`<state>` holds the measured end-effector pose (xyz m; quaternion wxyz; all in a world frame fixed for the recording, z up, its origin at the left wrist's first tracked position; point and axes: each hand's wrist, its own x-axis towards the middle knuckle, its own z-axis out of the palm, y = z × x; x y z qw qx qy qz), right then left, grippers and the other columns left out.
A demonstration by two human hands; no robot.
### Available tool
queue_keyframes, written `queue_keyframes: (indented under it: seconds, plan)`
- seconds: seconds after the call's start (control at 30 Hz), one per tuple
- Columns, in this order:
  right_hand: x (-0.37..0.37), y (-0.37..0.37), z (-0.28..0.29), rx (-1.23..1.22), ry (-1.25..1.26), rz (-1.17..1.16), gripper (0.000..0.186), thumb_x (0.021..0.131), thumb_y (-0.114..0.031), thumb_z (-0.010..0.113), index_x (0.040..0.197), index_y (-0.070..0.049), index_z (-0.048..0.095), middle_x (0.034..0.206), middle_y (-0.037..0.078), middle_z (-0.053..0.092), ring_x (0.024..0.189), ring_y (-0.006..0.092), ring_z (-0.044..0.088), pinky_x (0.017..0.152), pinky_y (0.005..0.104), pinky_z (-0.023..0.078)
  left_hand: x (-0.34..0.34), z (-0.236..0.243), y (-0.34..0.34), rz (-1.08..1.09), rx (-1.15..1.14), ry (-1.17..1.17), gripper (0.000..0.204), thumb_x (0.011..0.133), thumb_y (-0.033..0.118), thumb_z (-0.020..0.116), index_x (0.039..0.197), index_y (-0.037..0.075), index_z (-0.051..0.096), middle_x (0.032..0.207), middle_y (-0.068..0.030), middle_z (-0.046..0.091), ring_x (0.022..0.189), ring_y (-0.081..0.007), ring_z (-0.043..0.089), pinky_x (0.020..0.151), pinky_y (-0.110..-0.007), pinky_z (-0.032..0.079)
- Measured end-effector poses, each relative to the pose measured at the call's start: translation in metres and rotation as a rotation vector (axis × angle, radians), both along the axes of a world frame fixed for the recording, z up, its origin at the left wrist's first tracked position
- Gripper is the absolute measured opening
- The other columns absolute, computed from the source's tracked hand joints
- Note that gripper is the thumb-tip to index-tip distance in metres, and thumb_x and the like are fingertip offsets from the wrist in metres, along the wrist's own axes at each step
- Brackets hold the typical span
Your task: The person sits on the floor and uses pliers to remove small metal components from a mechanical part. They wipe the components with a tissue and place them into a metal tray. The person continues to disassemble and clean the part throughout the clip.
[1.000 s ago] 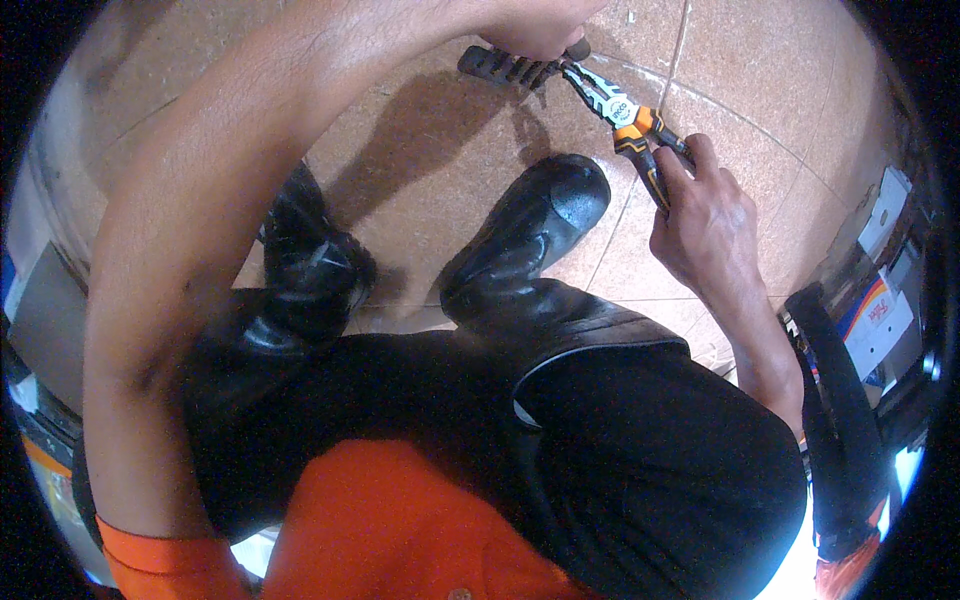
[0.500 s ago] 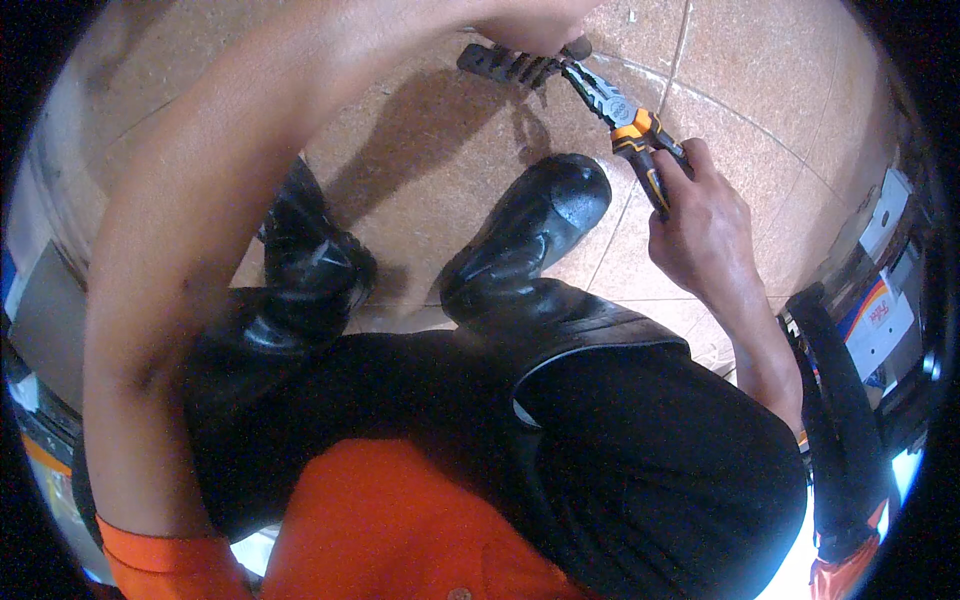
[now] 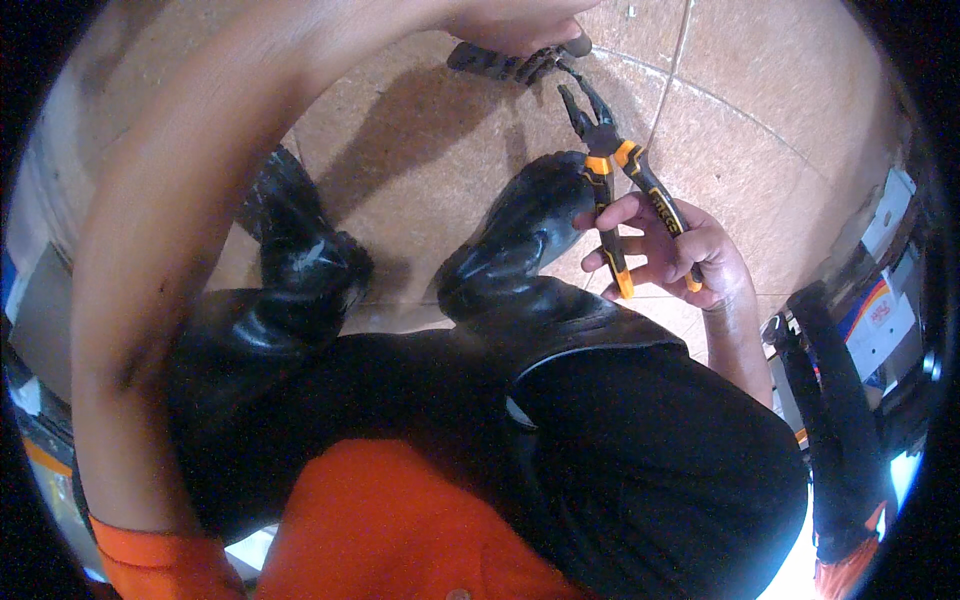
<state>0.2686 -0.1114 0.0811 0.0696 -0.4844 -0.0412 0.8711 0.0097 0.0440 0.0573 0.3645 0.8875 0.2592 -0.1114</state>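
Note:
My left hand point(image 3: 520, 25) is at the top of the view, closed on a dark metal piece point(image 3: 485, 58) with several short bars or fins, down by the tiled floor; part of its grip is hidden. My right hand point(image 3: 665, 250) is turned palm up and holds black and orange pliers point(image 3: 598, 148) by the handles, its fingers spread around them. The plier jaws are parted and point up toward the metal piece, just below it. My black boots point(image 3: 520, 205) rest on the floor beneath my arms, the right toe close behind the pliers.
The floor is beige tile point(image 3: 750, 160). At the right edge are white and coloured cardboard boxes point(image 3: 868, 330) and a long dark object with a red end point(image 3: 830, 460). A grey panel or box point(image 3: 45, 310) is at the left edge.
My right hand has rotated from back up to palm up, turning the pliers over. The jaws have opened and drawn slightly back from the metal piece. My left arm has shifted slightly left.

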Motion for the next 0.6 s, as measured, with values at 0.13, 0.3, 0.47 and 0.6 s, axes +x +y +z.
queue_keyframes:
  seconds: [0.13,0.3,0.47,0.6]
  plan:
    - [0.008,-0.005,-0.010,-0.002,0.054,-0.037,0.070,0.050,-0.013,0.056,0.116,0.011,0.056,0.129,0.037,0.048,0.100,0.0434,0.063,0.071,0.0507,0.058,-0.001,-0.001,-0.007,0.010,-0.047,0.023,0.025,0.091,0.006,0.049,0.081,-0.005,0.069,0.073,-0.0193,0.067,0.059,-0.0252,0.063,0.052,-0.036,0.053]
    - [0.008,-0.001,-0.008,-0.027,0.076,-0.059,0.067,0.050,-0.011,0.057,0.113,0.011,0.057,0.124,0.036,0.050,0.093,0.0399,0.064,0.066,0.0464,0.058,0.006,0.023,-0.005,0.037,-0.216,0.194,0.027,0.095,0.009,0.048,0.085,-0.003,0.070,0.073,-0.0185,0.068,0.058,-0.0218,0.063,0.049,-0.035,0.052]
    - [0.014,-0.002,-0.013,-0.032,0.047,-0.083,0.060,0.051,-0.007,0.056,0.108,0.011,0.055,0.117,0.033,0.050,0.081,0.0345,0.063,0.060,0.0420,0.057,0.004,0.013,-0.010,0.024,-0.134,0.092,0.028,0.097,0.010,0.048,0.088,-0.001,0.072,0.075,-0.0170,0.069,0.058,-0.0208,0.063,0.051,-0.034,0.052]
    - [0.017,0.002,-0.012,-0.105,0.100,-0.130,0.055,0.051,-0.006,0.055,0.103,0.011,0.054,0.113,0.031,0.050,0.078,0.0331,0.062,0.057,0.0406,0.056,0.003,0.010,-0.009,-0.021,-0.085,0.063,0.027,0.095,0.008,0.048,0.088,0.001,0.073,0.075,-0.0168,0.069,0.058,-0.0209,0.064,0.052,-0.034,0.053]
